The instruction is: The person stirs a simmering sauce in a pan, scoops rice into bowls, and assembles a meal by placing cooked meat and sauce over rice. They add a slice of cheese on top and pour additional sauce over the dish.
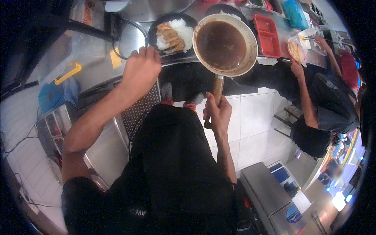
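My right hand (218, 113) is wrapped round the wooden handle of a light-coloured pan (252, 49). Brown sauce (221, 45) fills much of the pan, which is held up in front of the counter. To its left, a dark plate (155, 26) carries white rice (182, 29) and sliced, browned cutlet (170, 36). My left hand (143, 68) is closed at the plate's near left edge. A thin utensil (168, 49) runs from its fingers toward the cutlet; its kind is unclear. Partly hidden behind the pan is a second dark plate (211, 9) with rice.
A red divided tray (267, 37) stands right of the pan. Further right, a co-worker (333, 102) in black holds a food package (296, 51) and tongs. A large metal pot (152, 8) is at the back. Left are a black cable loop (114, 37) and a clear plastic bin (58, 55).
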{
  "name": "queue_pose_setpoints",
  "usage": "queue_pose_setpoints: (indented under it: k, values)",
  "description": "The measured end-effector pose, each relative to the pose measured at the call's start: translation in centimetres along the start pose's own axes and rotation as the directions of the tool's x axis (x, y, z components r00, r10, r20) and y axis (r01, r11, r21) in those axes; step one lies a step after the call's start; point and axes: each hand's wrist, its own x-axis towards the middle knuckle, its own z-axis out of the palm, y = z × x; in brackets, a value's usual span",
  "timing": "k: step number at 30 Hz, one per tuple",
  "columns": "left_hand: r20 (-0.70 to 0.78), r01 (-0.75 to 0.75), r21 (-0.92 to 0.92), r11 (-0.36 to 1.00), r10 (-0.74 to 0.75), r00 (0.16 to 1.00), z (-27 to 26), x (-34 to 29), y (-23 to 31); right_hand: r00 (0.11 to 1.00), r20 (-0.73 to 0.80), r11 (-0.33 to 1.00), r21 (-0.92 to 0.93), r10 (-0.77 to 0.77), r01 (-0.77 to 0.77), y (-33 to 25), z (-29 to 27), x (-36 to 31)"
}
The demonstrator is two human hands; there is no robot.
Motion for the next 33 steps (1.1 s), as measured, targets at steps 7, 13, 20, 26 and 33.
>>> queue_pose_setpoints:
  k: [7,13,20,26,33]
  values:
    - [-0.251,-0.137,0.157,0.978,0.173,0.952,0.7,1.0,-1.7,1.0,-0.003,1.0,0.002,0.007,-0.007,-0.5,0.2,-0.1]
    - [-0.24,-0.2,0.205,0.958,0.247,0.939,0.4,2.1,-2.6,1.0,-0.01,1.0,-0.018,0.006,-0.006,-0.1,0.3,0.0]
    - [-0.266,-0.033,0.024,0.999,0.039,0.963,-2.2,-0.9,-2.1,0.999,0.028,0.999,-0.042,0.024,-0.023,-0.3,-0.6,0.3]
    - [-0.213,0.358,-0.33,0.873,-0.438,0.873,-1.1,-10.3,2.1,0.974,0.222,0.992,-0.102,-0.054,0.078,0.4,-3.2,1.4]
    - [0.263,0.771,-0.583,0.256,-0.839,0.477,2.9,-24.4,10.6,0.836,0.487,0.871,-0.263,-0.252,0.416,2.1,-5.2,3.2]
